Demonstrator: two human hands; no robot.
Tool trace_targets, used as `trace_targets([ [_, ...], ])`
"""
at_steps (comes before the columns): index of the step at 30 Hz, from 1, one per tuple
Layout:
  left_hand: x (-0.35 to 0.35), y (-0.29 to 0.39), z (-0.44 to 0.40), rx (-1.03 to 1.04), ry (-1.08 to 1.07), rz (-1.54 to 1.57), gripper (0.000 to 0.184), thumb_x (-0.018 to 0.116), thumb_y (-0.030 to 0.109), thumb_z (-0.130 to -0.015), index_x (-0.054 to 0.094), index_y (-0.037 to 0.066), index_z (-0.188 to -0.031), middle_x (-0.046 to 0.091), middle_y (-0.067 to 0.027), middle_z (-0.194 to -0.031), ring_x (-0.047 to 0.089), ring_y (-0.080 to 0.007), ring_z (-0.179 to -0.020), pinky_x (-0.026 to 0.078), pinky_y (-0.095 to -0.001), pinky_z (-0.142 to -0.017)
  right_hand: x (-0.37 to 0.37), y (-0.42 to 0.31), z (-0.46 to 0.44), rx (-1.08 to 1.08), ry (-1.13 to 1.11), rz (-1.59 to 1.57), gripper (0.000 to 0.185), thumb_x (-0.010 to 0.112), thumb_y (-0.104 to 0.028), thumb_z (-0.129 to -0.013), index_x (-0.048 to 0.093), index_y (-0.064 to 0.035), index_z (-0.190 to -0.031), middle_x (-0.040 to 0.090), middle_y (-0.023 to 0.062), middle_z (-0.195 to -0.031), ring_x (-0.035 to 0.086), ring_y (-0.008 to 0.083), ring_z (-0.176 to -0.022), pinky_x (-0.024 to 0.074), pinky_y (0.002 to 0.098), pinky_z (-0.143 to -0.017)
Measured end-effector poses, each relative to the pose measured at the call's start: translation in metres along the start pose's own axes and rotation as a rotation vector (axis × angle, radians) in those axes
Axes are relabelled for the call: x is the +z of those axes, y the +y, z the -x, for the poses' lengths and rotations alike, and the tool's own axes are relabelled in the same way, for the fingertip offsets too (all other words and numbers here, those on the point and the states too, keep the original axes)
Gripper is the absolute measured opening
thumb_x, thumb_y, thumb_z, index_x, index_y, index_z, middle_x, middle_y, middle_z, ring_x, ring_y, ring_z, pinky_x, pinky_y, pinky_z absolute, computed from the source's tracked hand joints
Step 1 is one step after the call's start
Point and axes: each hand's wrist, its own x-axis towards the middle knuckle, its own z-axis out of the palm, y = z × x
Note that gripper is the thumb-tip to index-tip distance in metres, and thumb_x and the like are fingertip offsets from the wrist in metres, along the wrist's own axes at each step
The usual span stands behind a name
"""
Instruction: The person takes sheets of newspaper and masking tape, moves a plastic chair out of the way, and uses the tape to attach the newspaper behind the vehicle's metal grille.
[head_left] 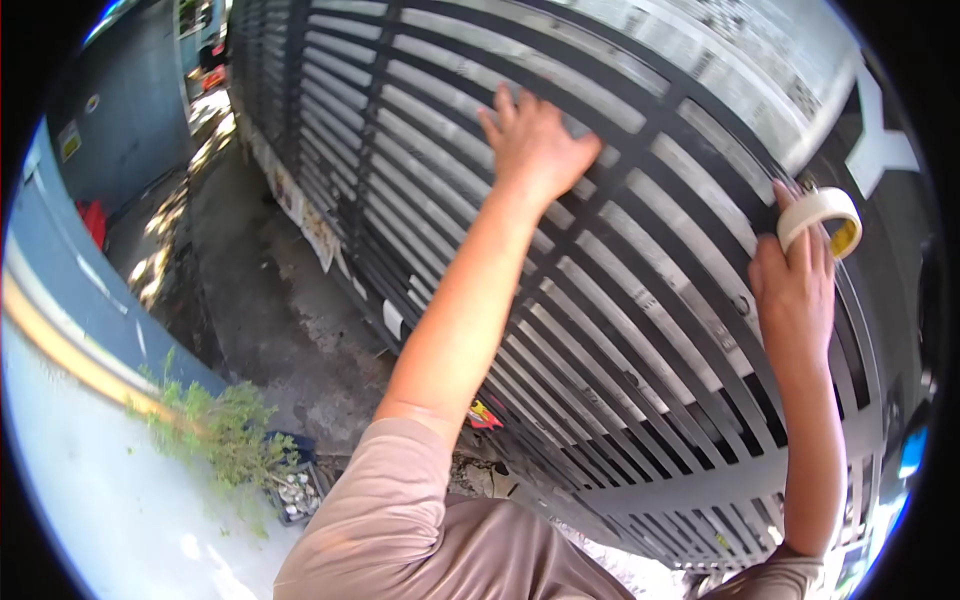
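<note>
A large dark metal gate (640, 140) of slats and bars fills the middle of the head view, with pale material showing between its slats. My left hand (540, 145) reaches up over the slats with its fingers spread, and they appear to rest against the metal. At the gate's right edge, my right hand (793, 285) has a roll of pale tape (818, 203) at its fingers. The roll is tilted, and yellow shows inside its core. Some fingertips of that hand are hidden behind the roll and the edge.
A paved lane (255, 260) runs along the left of the gate. A green plant (225, 425) grows by a pale wall, near a small container of stones (297, 493). A grey door (120, 110) stands at the upper left. Torn sheeting (300, 205) hangs low along the gate.
</note>
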Motion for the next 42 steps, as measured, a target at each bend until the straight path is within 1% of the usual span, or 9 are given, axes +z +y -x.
trace_targets([
  [4, -0.007, -0.001, -0.007, 0.021, -0.111, -0.112, 0.081, 0.067, 0.056, -0.079, 0.063, -0.008, -0.128, 0.044, -0.0256, -0.151, 0.022, -0.0452, -0.149, 0.015, -0.0631, -0.12, -0.013, 0.005, 0.004, -0.001, 0.026, 0.02, 0.012, 0.066, -0.006, -0.082, 0.061, 0.0007, -0.09, 0.051, 0.0145, -0.145, 0.053, 0.0352, -0.126, 0.0451, 0.0506, -0.107],
  [6, -0.002, -0.002, -0.008, 0.036, -0.065, -0.167, 0.088, 0.065, 0.053, -0.08, 0.044, 0.0, -0.149, 0.045, -0.0219, -0.152, 0.027, -0.0488, -0.145, 0.021, -0.0583, -0.118, -0.037, -0.002, 0.015, 0.09, -0.002, -0.043, 0.016, 0.066, -0.007, -0.079, 0.062, 0.0005, -0.092, 0.052, 0.0174, -0.141, 0.056, 0.0348, -0.119, 0.0479, 0.0497, -0.099],
  [9, 0.004, -0.006, -0.01, 0.052, -0.017, -0.11, 0.087, 0.067, 0.051, -0.081, 0.042, 0.004, -0.151, 0.043, -0.0202, -0.154, 0.027, -0.0504, -0.144, 0.021, -0.0564, -0.119, -0.061, -0.027, 0.053, 0.096, -0.164, -0.327, 0.028, 0.061, -0.008, -0.081, 0.064, 0.0009, -0.108, 0.051, 0.0157, -0.097, 0.059, 0.0292, -0.089, 0.0482, 0.0433, -0.075],
  [12, 0.001, -0.004, -0.011, 0.039, -0.074, -0.079, 0.096, 0.068, 0.055, -0.083, 0.036, -0.001, -0.153, 0.042, -0.0264, -0.151, 0.022, -0.0482, -0.148, 0.017, -0.062, -0.119, -0.077, -0.053, 0.075, 0.124, -0.314, -0.531, 0.048, 0.064, -0.009, -0.082, 0.057, 0.0002, -0.129, 0.055, 0.0113, -0.088, 0.059, 0.0194, -0.051, 0.0492, 0.0353, -0.043],
  [14, 0.004, -0.005, -0.012, 0.009, -0.072, -0.13, 0.092, 0.064, 0.061, -0.086, 0.037, 0.005, -0.155, 0.037, -0.0217, -0.158, 0.022, -0.0495, -0.147, 0.019, -0.0545, -0.12, -0.07, -0.054, 0.076, 0.164, -0.282, -0.577, 0.05, 0.062, -0.006, -0.082, 0.056, 0.0019, -0.131, 0.057, 0.0107, -0.088, 0.061, 0.0197, -0.05, 0.0488, 0.0351, -0.04],
  [21, 0.002, -0.003, -0.015, 0.003, -0.125, -0.145, 0.094, 0.061, 0.059, -0.089, 0.03, 0.003, -0.157, 0.03, -0.0254, -0.161, 0.018, -0.0472, -0.15, 0.017, -0.0505, -0.123, -0.039, -0.033, 0.06, 0.301, -0.141, -0.568, 0.053, 0.06, -0.003, -0.079, 0.05, 0.0114, -0.13, 0.053, 0.032, -0.137, 0.073, 0.0305, -0.067, 0.0603, 0.04, -0.057],
  [36, 0.016, -0.018, -0.019, 0.05, -0.046, -0.139, 0.089, 0.059, 0.059, -0.09, 0.034, 0.003, -0.156, 0.033, -0.0271, -0.158, 0.021, -0.0507, -0.146, 0.017, -0.0494, -0.123, -0.011, -0.017, 0.051, 0.441, -0.174, -0.463, 0.04, 0.059, -0.004, -0.085, 0.053, 0.0105, -0.122, 0.063, 0.0292, -0.121, 0.072, 0.0402, -0.079, 0.0606, 0.046, -0.068],
  [38, 0.022, -0.027, -0.023, 0.102, -0.035, -0.173, 0.087, 0.056, 0.058, -0.093, 0.035, 0.001, -0.154, 0.035, -0.0268, -0.157, 0.023, -0.0452, -0.147, 0.012, -0.0478, -0.124, -0.02, -0.016, 0.051, 0.498, -0.245, -0.455, 0.035, 0.062, -0.008, -0.086, 0.056, 0.0089, -0.116, 0.064, 0.0266, -0.114, 0.072, 0.0403, -0.084, 0.0602, 0.0464, -0.071],
  [42, 0.021, -0.023, -0.022, 0.076, -0.03, -0.14, 0.088, 0.056, 0.06, -0.092, 0.036, 0.0, -0.154, 0.034, -0.0263, -0.158, 0.023, -0.0446, -0.148, 0.011, -0.0469, -0.124, -0.028, -0.006, 0.07, 0.535, -0.255, -0.359, 0.038, 0.06, -0.008, -0.087, 0.056, 0.0056, -0.123, 0.063, 0.0239, -0.125, 0.07, 0.0409, -0.087, 0.059, 0.0476, -0.076],
])
